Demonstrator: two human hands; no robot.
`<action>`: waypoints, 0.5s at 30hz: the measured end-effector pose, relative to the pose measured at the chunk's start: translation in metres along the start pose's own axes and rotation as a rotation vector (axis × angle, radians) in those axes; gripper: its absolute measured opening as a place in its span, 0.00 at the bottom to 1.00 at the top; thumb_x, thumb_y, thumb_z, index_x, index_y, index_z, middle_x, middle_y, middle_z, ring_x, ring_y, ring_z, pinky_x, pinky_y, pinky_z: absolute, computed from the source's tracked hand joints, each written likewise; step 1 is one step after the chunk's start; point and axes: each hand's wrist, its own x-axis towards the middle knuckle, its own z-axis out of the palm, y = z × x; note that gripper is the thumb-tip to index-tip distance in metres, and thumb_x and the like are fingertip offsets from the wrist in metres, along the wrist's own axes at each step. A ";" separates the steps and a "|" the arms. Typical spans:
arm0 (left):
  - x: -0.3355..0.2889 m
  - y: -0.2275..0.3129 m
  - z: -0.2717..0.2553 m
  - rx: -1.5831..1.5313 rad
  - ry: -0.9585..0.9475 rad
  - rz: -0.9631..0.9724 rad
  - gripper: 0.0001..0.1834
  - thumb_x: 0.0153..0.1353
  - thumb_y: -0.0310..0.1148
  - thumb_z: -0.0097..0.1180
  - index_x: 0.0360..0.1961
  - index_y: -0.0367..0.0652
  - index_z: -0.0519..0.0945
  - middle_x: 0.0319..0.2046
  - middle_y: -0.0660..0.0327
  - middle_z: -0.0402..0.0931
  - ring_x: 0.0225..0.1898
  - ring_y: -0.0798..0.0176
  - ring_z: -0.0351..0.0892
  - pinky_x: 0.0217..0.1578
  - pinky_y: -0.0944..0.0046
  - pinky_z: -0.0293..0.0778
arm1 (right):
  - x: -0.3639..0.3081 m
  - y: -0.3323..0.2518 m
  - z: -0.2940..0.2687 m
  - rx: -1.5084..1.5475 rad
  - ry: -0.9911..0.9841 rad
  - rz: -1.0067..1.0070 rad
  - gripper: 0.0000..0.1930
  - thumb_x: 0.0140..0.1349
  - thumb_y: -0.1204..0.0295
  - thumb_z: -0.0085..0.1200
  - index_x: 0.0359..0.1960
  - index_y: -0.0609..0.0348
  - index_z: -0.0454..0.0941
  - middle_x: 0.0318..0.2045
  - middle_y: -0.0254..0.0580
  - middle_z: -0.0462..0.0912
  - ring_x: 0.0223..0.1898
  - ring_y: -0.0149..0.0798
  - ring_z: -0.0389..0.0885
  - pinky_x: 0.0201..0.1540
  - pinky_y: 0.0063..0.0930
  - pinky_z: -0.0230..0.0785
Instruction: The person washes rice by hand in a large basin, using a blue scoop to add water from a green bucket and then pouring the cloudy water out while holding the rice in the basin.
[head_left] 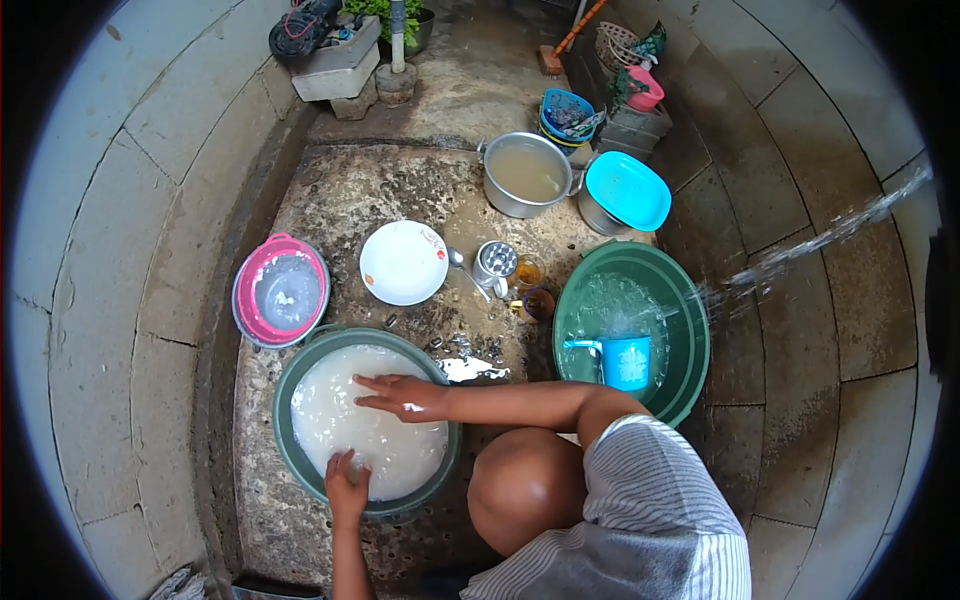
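Cloudy white water (365,440) with pale flecks on its surface fills a round green basin (284,430) on the floor before me. Over the middle of this water reaches my right hand (402,396), palm down, its fingers stretched and apart, with white suds on the back. At the basin's near edge my left hand (347,487) has its fingers spread and slightly bent, the tips at the water. Neither hand holds anything that I can see. Whatever lies under the cloudy surface is hidden.
A water jet (830,235) pours into a larger green tub (700,345) at right, where a blue dipper (627,362) floats. Around stand a pink basin (320,270), white plate (404,262), spoon (457,258), metal mug (496,262), cups (538,303), metal pot (515,207) and blue tray (628,190).
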 end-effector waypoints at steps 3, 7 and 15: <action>0.001 -0.028 -0.024 -1.051 -0.560 -0.513 0.21 0.57 0.34 0.55 0.52 0.39 0.74 0.49 0.45 0.72 0.54 0.45 0.70 0.51 0.49 0.67 | -0.011 -0.009 -0.032 -0.054 0.251 -0.065 0.27 0.50 0.80 0.47 0.56 0.56 0.68 0.65 0.54 0.55 0.57 0.51 0.69 0.59 0.44 0.61; 0.000 -0.006 -0.058 0.263 0.029 0.044 0.18 0.47 0.23 0.59 0.42 0.42 0.77 0.41 0.53 0.78 0.39 0.49 0.76 0.47 0.54 0.65 | -0.058 0.000 -0.065 -0.026 0.140 0.270 0.25 0.49 0.79 0.51 0.53 0.54 0.71 0.58 0.53 0.67 0.55 0.51 0.71 0.56 0.42 0.65; -0.034 0.036 -0.107 -0.954 -0.764 -0.237 0.12 0.56 0.26 0.56 0.42 0.37 0.77 0.37 0.56 0.80 0.42 0.60 0.78 0.45 0.60 0.72 | -0.226 -0.012 -0.113 0.085 1.141 1.024 0.07 0.61 0.72 0.52 0.39 0.58 0.77 0.37 0.38 0.76 0.35 0.36 0.76 0.38 0.30 0.70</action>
